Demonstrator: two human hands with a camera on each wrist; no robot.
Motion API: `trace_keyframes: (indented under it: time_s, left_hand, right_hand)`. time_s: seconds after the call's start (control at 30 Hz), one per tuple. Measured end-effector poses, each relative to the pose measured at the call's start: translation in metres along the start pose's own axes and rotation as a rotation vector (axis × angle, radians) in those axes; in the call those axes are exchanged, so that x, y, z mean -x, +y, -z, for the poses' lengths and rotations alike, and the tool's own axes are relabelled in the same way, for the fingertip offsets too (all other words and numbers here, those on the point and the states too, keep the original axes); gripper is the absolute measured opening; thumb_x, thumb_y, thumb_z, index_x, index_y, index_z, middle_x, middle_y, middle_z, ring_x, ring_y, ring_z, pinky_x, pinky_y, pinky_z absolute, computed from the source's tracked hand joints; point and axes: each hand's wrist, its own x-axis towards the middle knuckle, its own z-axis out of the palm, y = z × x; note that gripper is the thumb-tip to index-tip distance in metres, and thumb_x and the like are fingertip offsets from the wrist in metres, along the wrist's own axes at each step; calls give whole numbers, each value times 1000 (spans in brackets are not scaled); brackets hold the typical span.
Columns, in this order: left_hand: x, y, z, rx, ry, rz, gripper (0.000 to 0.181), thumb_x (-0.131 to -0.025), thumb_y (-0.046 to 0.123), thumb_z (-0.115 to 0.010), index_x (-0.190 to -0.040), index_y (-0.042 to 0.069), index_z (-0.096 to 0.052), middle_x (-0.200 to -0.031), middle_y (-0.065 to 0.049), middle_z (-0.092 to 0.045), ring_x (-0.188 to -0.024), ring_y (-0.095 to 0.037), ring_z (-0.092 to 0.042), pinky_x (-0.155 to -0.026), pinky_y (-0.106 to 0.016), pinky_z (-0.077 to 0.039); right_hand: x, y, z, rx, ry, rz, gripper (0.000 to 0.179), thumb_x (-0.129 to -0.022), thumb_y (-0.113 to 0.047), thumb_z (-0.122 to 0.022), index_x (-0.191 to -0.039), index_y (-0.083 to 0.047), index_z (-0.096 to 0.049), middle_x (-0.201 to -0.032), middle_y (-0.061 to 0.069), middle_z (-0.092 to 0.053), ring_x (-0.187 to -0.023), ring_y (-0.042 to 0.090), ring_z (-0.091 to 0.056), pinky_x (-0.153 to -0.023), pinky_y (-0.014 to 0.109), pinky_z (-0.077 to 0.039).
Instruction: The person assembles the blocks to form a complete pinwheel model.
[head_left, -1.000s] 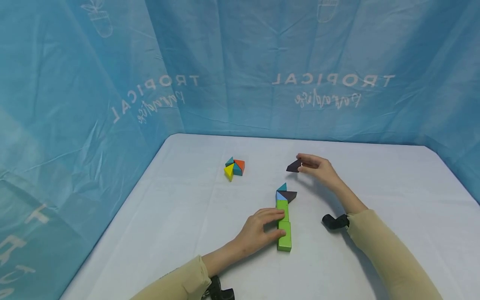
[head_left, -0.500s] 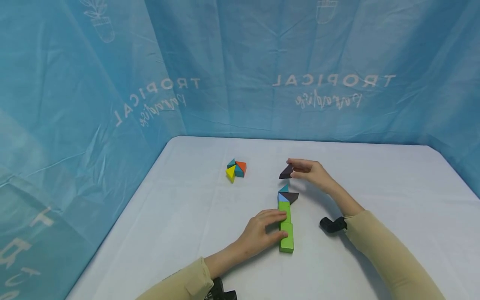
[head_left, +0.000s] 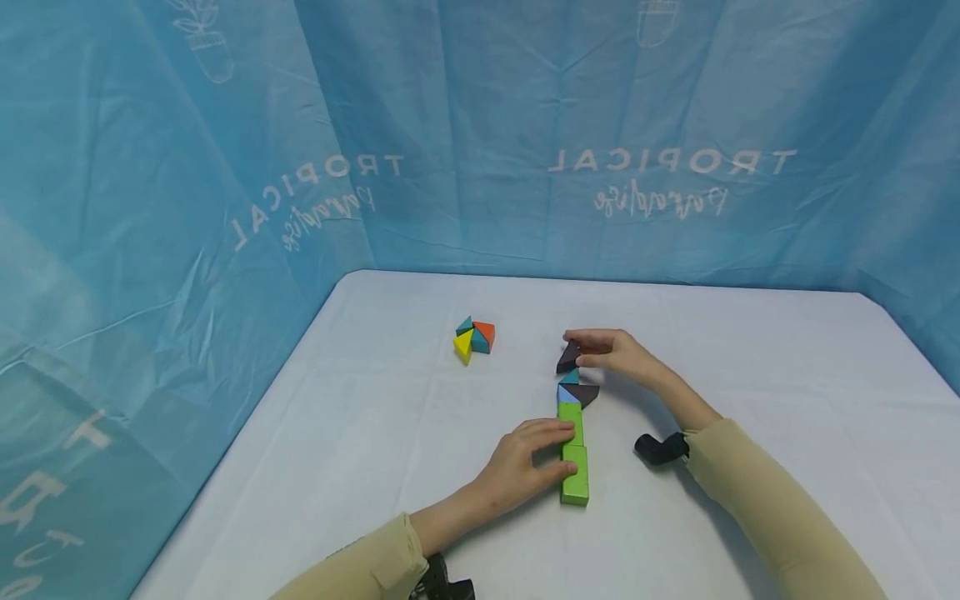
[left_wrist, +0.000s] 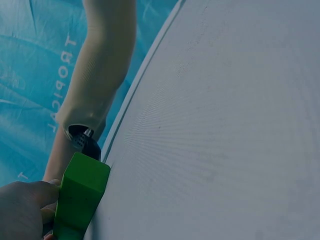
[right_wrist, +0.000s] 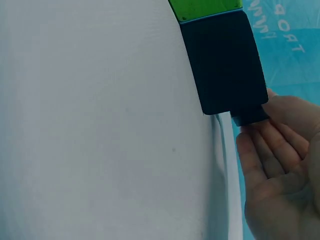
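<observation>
My right hand (head_left: pixel 617 352) pinches a dark triangular block (head_left: pixel 568 357) between thumb and fingers, right at the far end of a row of blocks. That row has a small teal triangle (head_left: pixel 571 377) at its tip, then a dark triangular block (head_left: pixel 582 393) jutting right beside a light blue triangle (head_left: pixel 566 395). Nearer come two long green blocks, the far one (head_left: pixel 569 411) and the near one (head_left: pixel 575 487), end to end. My left hand (head_left: pixel 519 467) rests against them from the left, fingertips on the far block and thumb on the near one.
Beyond and left of the row, a small cluster of triangular blocks holds a yellow one (head_left: pixel 463 346), an orange one (head_left: pixel 484 332) and teal ones. A white cloth covers the table (head_left: pixel 337 400). Blue printed curtains (head_left: pixel 480 167) hang behind and at the left.
My right hand has carried the dark triangular block left and toward me, up to the row's far end, turning it more upright in view. The left hand has stayed on the green blocks.
</observation>
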Motion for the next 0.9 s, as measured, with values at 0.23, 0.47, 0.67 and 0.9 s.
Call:
trace_keyframes:
  time_s: [0.23,0.47,0.67,0.9]
  left_hand:
    - [0,0,0,2,-3,-2,44,-86,27,-71,-123,4,-62,-128,-2,-58,-123,-13,-47,-102,-29,-38]
    - [0,1,0,22,-4,11,45,-85,26,-72,-123,5,-62,-128,-2,-58,-123,-12,-46,-103,-28,-36]
    - [0,2,1,24,-5,15,45,-85,26,-72,-123,5,-62,-128,-2,-58,-123,-14,-46,-103,-28,-36]
    - [1,1,1,10,2,4,44,-85,27,-71,-123,4,-62,-128,-2,-58,-123,-12,-47,-102,-28,-37]
  right_hand:
    - [-2,6,1,35,-47,-1,49,-91,-13,-64,-136,-1,-49,-137,15,-48,-124,29,-46,-98,33,-42]
    - [0,4,2,30,-16,-33,45,-95,-21,-59,-136,-4,-50,-138,12,-49,-127,27,-43,-104,43,-35]
    - [0,2,0,61,43,-77,40,-96,-23,-57,-131,-4,-55,-133,13,-54,-128,27,-42,-105,49,-31]
    - [-3,3,-1,49,30,-69,38,-96,-15,-56,-130,1,-55,-131,17,-54,-127,32,-43,-105,51,-31]
